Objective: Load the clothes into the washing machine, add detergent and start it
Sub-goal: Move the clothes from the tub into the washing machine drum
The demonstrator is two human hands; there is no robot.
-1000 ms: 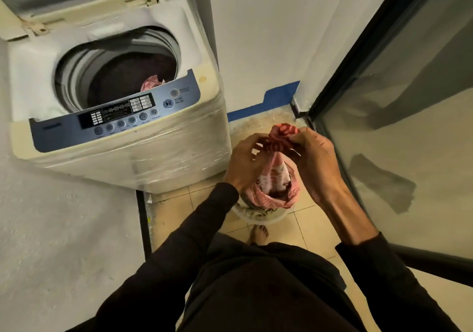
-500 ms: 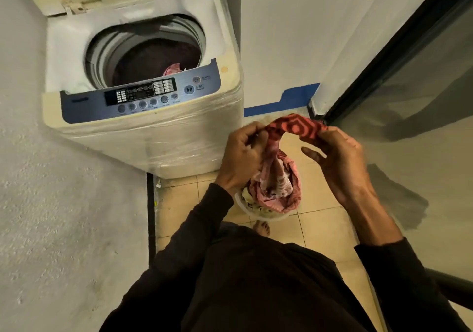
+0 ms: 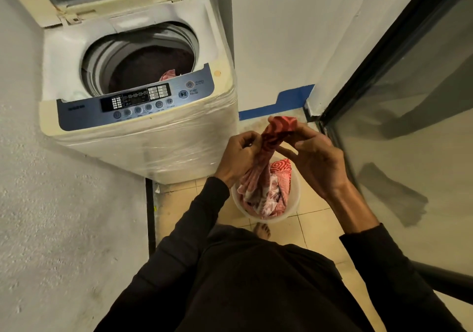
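A top-loading washing machine (image 3: pixel 143 137) stands at the upper left with its lid raised. Dark laundry and a scrap of pink cloth (image 3: pixel 168 75) lie in its drum. Just right of the machine, above a white bucket (image 3: pixel 294 193) on the floor, both hands hold a red and pink patterned cloth (image 3: pixel 275 134). My left hand (image 3: pixel 239 156) grips the cloth's bunched middle. My right hand (image 3: pixel 311 152) pinches its upper end. The rest of the cloth hangs down into the bucket, where more patterned fabric (image 3: pixel 266 193) lies.
A blue control panel (image 3: pixel 138 104) with buttons runs along the machine's front edge. Rough grey wall is at the left, a white wall with a blue painted strip (image 3: pixel 276 104) behind. A dark-framed glass door (image 3: pixel 399 117) stands at the right. A bare foot (image 3: pixel 262 230) rests on tan floor tiles.
The cloth has been drawn higher out of the bucket and its top end spread between the hands. The view has shifted, showing the machine closer and more centred.
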